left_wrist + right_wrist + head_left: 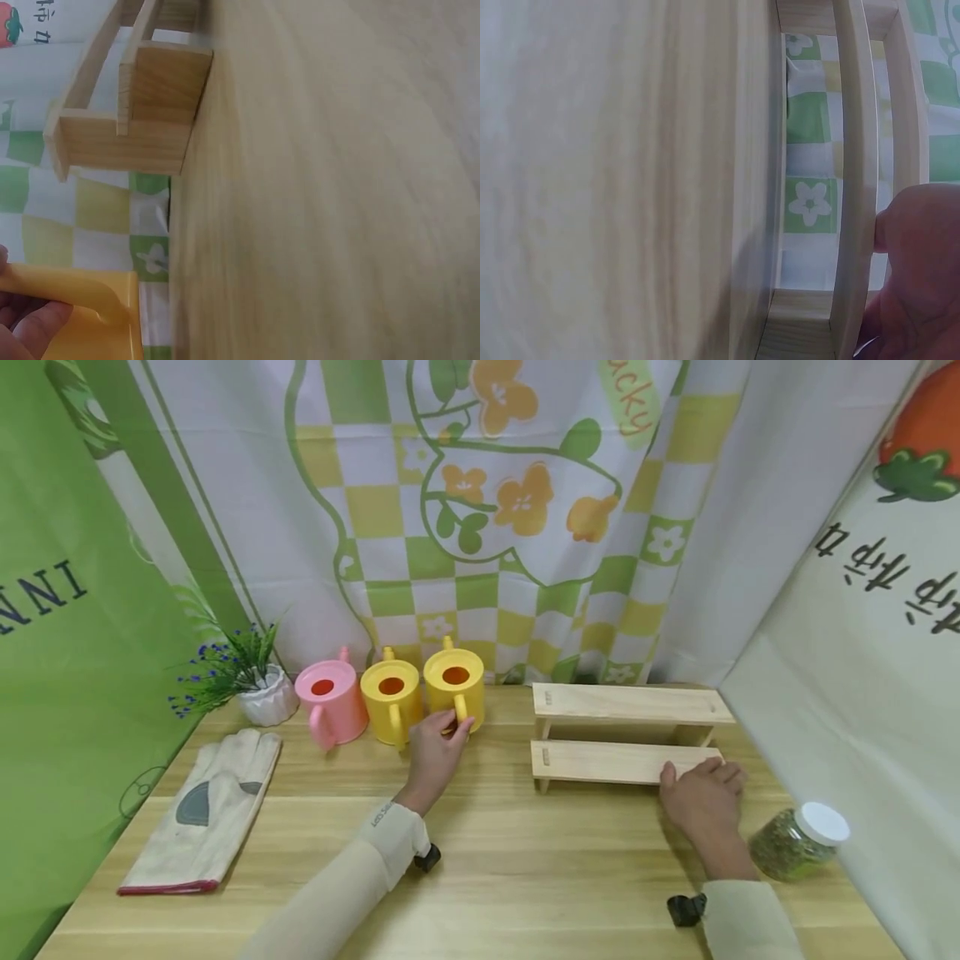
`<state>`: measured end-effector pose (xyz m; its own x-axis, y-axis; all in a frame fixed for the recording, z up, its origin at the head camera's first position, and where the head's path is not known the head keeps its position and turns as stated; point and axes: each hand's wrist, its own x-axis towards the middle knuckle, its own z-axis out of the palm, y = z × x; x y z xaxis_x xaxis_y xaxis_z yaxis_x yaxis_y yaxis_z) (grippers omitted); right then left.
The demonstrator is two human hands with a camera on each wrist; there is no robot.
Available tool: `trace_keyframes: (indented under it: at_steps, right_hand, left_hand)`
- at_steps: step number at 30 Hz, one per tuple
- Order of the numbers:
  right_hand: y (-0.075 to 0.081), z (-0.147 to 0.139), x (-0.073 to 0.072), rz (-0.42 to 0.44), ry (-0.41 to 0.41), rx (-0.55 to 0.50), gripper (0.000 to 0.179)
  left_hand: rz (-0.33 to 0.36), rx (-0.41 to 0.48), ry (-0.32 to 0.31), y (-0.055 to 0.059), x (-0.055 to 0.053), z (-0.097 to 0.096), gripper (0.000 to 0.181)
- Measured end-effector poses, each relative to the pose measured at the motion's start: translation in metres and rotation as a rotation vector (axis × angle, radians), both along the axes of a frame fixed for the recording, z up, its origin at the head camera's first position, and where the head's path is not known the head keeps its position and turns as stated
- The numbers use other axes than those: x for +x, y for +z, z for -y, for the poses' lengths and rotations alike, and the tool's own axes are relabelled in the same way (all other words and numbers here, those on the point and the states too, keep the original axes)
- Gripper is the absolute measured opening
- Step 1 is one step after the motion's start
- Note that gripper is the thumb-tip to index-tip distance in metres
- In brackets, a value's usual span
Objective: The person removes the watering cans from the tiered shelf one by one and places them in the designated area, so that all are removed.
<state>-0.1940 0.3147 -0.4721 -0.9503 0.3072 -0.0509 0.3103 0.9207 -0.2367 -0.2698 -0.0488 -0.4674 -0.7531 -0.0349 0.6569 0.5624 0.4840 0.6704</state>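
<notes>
My left hand (435, 756) pinches the handle of the rightmost yellow watering can (442, 670), which stands upright at the back of the table. The left wrist view shows the thumb and a fingertip at that handle (82, 291). Just left of it are a second yellow watering can (378, 681) and a pink watering can (348, 693), handles facing me. My right hand (701, 802) rests on the right end of the lower step of a two-step wooden rack (600, 762). In the right wrist view its fingers touch the board's edge (855, 165).
A white-lidded jar (791, 843) stands by my right wrist. A pair of pale work gloves (217, 802) lies at the left, in front of a white pot (268, 697) with purple-flowered greenery. A patterned curtain (480, 593) hangs behind the wooden table (525, 877).
</notes>
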Motion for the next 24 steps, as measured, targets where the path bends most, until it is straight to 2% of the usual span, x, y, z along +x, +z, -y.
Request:
trace_keyframes:
  at_steps: [9, 14, 24]
  right_hand:
    - [-0.001, 0.0, 0.003, -0.019, 0.017, 0.005, 0.082]
    - [-0.001, 0.003, 0.004, 0.005, 0.019, -0.002, 0.084]
    - [-0.002, 0.004, 0.0, 0.013, 0.023, -0.009, 0.086]
  left_hand:
    - [0.032, -0.046, 0.016, -0.017, -0.008, 0.002, 0.012]
    - [0.032, -0.062, 0.049, -0.018, -0.008, 0.006, 0.013]
    - [0.129, -0.056, 0.049, -0.021, -0.012, 0.012, 0.014]
